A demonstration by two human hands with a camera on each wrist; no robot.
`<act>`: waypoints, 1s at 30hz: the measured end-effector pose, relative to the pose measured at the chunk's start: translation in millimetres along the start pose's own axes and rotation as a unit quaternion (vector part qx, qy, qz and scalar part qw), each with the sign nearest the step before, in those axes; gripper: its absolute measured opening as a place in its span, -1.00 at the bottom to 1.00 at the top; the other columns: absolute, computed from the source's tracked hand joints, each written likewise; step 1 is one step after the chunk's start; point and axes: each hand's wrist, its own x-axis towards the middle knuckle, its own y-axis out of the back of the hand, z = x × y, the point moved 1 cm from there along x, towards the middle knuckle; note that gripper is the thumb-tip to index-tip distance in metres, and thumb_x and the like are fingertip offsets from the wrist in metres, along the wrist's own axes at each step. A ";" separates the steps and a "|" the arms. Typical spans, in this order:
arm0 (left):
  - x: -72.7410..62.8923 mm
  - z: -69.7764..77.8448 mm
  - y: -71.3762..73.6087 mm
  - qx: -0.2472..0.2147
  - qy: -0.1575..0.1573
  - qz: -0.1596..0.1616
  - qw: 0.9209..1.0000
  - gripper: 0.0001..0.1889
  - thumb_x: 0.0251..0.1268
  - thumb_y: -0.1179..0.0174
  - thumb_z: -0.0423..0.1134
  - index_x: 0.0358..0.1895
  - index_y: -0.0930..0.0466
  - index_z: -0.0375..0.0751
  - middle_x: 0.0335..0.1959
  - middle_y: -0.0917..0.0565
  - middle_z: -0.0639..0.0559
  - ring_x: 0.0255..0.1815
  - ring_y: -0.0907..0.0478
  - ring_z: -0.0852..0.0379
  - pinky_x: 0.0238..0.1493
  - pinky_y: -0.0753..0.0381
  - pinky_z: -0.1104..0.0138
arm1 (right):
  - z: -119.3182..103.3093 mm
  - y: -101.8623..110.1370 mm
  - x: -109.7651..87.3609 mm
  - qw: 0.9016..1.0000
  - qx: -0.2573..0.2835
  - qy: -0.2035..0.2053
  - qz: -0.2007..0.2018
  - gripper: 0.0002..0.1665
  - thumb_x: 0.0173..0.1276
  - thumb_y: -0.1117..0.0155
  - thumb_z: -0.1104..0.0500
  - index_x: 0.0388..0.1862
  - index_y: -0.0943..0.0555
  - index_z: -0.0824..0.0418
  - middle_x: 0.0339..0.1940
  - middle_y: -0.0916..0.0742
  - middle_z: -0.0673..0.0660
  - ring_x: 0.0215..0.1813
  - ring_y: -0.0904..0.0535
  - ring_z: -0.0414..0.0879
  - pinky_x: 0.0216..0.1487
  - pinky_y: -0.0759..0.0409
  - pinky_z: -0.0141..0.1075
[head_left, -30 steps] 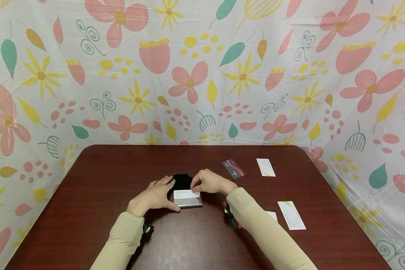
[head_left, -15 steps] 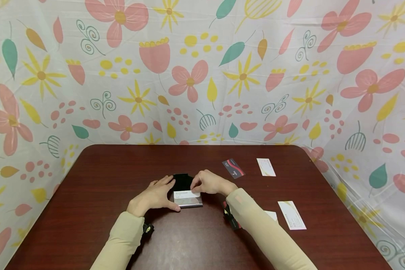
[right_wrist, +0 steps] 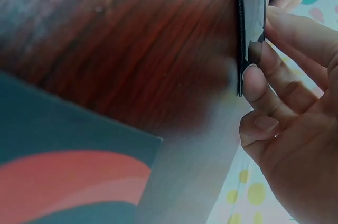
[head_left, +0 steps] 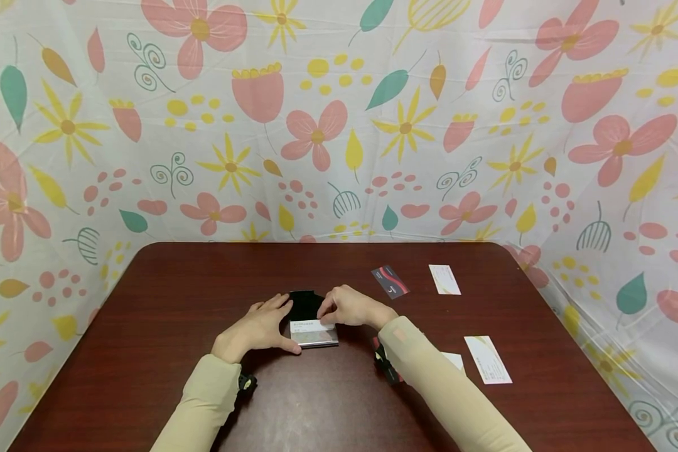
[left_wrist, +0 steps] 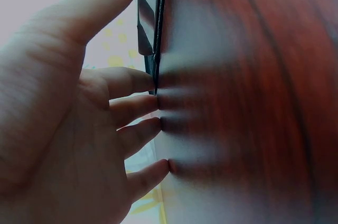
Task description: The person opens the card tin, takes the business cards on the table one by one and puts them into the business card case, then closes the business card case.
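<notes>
A card case lies unfolded at the table's middle, its black lid (head_left: 303,306) laid back and its silvery tray (head_left: 316,341) toward me. A white business card (head_left: 304,326) with printed lines sits partly in the tray. My right hand (head_left: 355,306) pinches the card near its far right corner; in the right wrist view its fingertips (right_wrist: 255,82) are right at the case's edge. My left hand (head_left: 260,328) spreads along the case's left side, thumb at the near left corner. In the left wrist view its other fingertips (left_wrist: 150,126) meet the tabletop.
To the right lie a dark card with a red stripe (head_left: 390,281), a white card (head_left: 444,279) and another white card (head_left: 488,360). My right sleeve (head_left: 429,370) partly covers two more cards, one dark and red, one white (head_left: 455,360). A flowered curtain (head_left: 339,125) hangs behind the table.
The white card has slid slightly toward me, deeper into the tray, with my right fingertips moving along. My left hand has stayed in place.
</notes>
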 end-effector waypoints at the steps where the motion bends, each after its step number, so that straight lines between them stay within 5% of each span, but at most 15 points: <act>1: -0.1 -0.2 0.0 0.000 0.000 0.000 1.000 0.17 -0.13 -0.43 0.34 0.49 -0.19 -0.31 0.53 -0.10 -0.19 0.55 0.05 -0.13 0.42 0.02 -0.09 | -0.3 0.0 -0.2 1.000 -0.001 0.003 0.001 -0.89 0.24 -0.44 0.17 -0.25 -0.81 0.00 -0.25 -0.73 -0.20 -0.08 -0.56 -0.24 -0.10 -0.53 -0.36; 10: 0.3 -1.1 0.2 -0.003 -0.005 -0.001 1.000 0.16 -0.13 -0.44 0.33 0.48 -0.19 -0.33 0.53 -0.11 -0.21 0.54 0.04 -0.15 0.41 0.01 -0.10 | -4.3 4.8 -4.8 0.999 -0.012 0.033 0.005 -0.79 0.30 -0.39 0.15 -0.10 -0.75 0.14 -0.36 -0.63 -0.14 -0.34 -0.52 -0.28 -0.28 -0.52 -0.38; 19: 0.7 -2.2 0.5 -0.007 0.000 -0.003 1.000 0.16 -0.13 -0.45 0.31 0.49 -0.17 -0.31 0.54 -0.08 -0.18 0.55 0.07 -0.12 0.42 0.04 -0.08 | -5.4 19.6 -25.3 0.998 -0.039 0.037 0.019 -0.69 0.34 -0.36 0.10 0.01 -0.70 0.18 -0.21 -0.65 -0.04 -0.22 -0.55 -0.21 -0.16 -0.53 -0.30; 30: 0.3 -1.8 -0.5 -0.006 -0.004 0.001 1.000 0.16 -0.14 -0.46 0.31 0.49 -0.18 -0.32 0.54 -0.09 -0.18 0.55 0.06 -0.12 0.42 0.05 -0.08 | 19.0 39.8 -68.1 0.996 -0.071 0.024 0.042 -0.71 0.32 -0.38 0.08 -0.04 -0.70 0.18 -0.14 -0.67 -0.03 -0.10 -0.57 -0.13 -0.03 -0.54 -0.18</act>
